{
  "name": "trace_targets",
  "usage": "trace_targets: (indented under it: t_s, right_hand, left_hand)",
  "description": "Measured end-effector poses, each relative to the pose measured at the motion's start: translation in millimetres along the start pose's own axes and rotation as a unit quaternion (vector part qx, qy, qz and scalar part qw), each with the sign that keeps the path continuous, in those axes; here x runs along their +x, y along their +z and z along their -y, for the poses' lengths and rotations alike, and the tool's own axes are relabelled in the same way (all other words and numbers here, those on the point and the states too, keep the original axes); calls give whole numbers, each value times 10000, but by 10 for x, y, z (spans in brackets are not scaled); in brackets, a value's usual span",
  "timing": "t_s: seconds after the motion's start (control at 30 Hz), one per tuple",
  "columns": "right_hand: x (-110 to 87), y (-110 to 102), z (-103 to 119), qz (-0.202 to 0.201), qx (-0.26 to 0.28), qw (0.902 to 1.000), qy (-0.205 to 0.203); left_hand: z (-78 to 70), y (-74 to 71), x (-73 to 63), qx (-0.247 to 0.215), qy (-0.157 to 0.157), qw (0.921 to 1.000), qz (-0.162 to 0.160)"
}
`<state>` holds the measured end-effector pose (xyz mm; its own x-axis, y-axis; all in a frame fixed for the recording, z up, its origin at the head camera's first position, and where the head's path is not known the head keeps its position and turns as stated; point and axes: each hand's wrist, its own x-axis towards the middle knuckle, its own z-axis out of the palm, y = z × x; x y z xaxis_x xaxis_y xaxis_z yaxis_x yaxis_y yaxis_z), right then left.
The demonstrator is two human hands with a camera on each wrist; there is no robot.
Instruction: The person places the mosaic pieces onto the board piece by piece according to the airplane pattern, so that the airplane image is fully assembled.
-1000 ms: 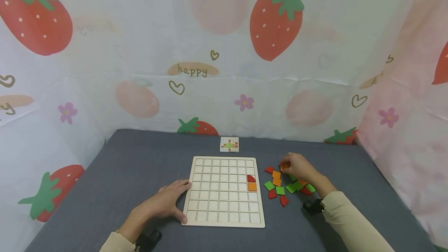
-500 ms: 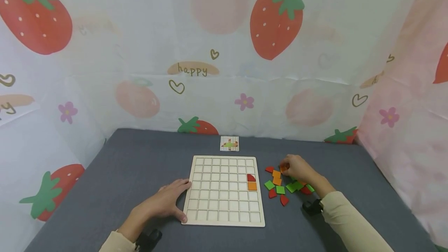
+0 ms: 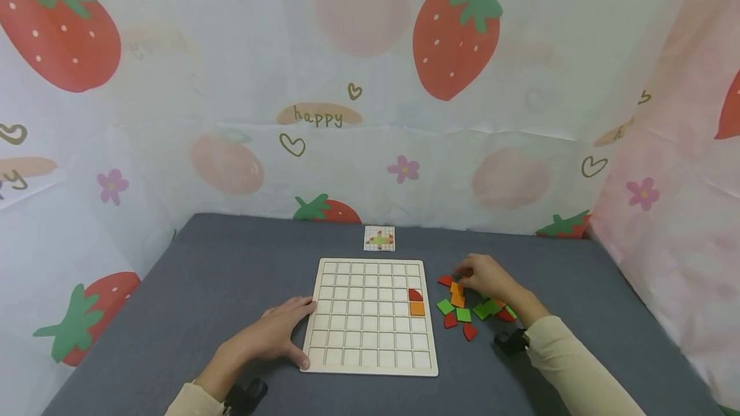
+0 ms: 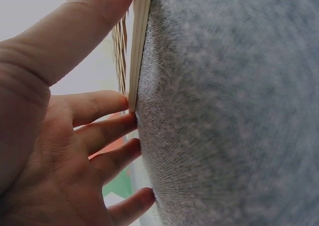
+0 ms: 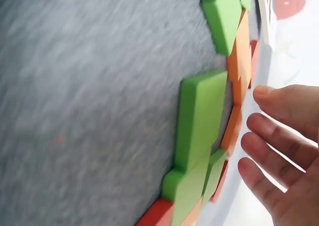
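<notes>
A pale wooden grid board point(image 3: 370, 370) lies on the grey table, with a red quarter-round tile point(image 3: 414, 295) and an orange square tile point(image 3: 417, 309) in its right-hand column. My left hand point(image 3: 270, 332) rests at the board's left edge, thumb at the near corner. Its fingers are spread and fairly straight in the left wrist view. Over the far side of the loose tiles is my right hand point(image 3: 490, 276). In the right wrist view its fingers point(image 5: 261, 143) are extended, with no tile visible between them. Nearby lie orange tiles point(image 3: 457, 300) and green tiles point(image 5: 202, 116).
Beyond the board lies a small card point(image 3: 379, 239) printed with a coloured grid pattern. Red tiles point(image 3: 470, 332) and more green tiles point(image 3: 464, 315) are scattered right of the board. A strawberry-patterned curtain point(image 3: 370, 146) stands around the table's back and sides.
My right hand was at an orange tile at the pile's far side and has shifted slightly left. My left hand and the board have stayed put.
</notes>
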<state>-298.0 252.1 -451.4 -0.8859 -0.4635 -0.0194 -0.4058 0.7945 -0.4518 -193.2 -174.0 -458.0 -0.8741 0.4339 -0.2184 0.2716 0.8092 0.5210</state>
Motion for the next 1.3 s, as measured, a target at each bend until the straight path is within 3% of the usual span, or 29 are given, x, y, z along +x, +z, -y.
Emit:
trace_targets:
  t_s: [0.47,0.77,1.3]
  right_hand:
    - [145,87,199,82,-137,9999,-28]
    - [190,152,192,80,-423,9990,-102]
    - [148,118,232,-49,-219,9994,-266]
  left_hand:
    - [1,7,-6,-16,55,10000,-68]
    - [-11,0,-17,-58,43,10000,-68]
    - [-17,-3,-20,-55,13,10000,-60]
